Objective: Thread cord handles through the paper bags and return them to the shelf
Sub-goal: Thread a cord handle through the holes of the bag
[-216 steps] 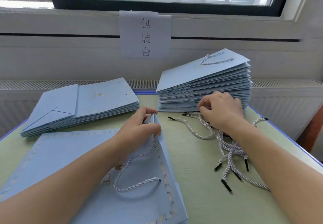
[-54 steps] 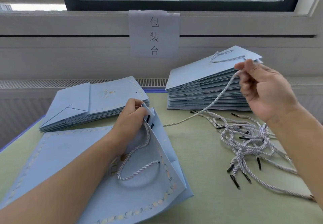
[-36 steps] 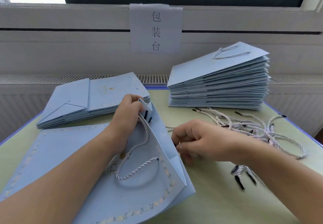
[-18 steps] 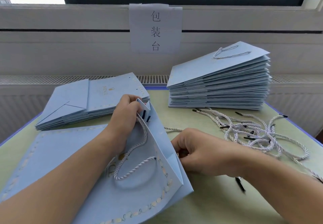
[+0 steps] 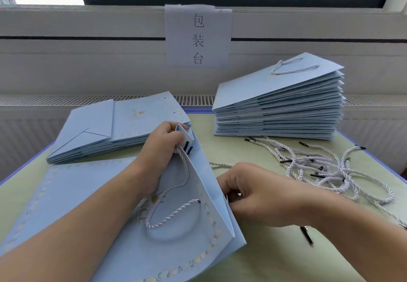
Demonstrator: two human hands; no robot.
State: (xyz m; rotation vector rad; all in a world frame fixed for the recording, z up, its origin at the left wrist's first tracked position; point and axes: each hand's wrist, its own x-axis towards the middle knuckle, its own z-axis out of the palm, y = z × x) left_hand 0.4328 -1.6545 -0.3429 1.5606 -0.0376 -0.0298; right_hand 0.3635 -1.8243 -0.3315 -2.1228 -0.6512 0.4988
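A light blue paper bag (image 5: 83,196) lies flat in front of me, its near panel lifted. One white cord handle (image 5: 176,207) loops across that panel. My left hand (image 5: 163,147) pinches the raised top corner of the bag's mouth. My right hand (image 5: 255,193) is curled at the bag's right edge, its fingers pinching a white cord (image 5: 220,164) that trails off behind it; the fingertips are partly hidden by the paper. A tangle of loose white cords (image 5: 326,167) with black tips lies to the right.
A low pile of flat blue bags (image 5: 114,127) sits at the back left. A taller stack of bags (image 5: 282,110) with a cord handle on top stands at the back right. The green table (image 5: 286,264) ends at a radiator and window wall with a paper sign (image 5: 198,37).
My right hand lifted a cord out of the tangle, then came down with it to the bag's right edge. My left hand has kept hold of the bag's raised corner.
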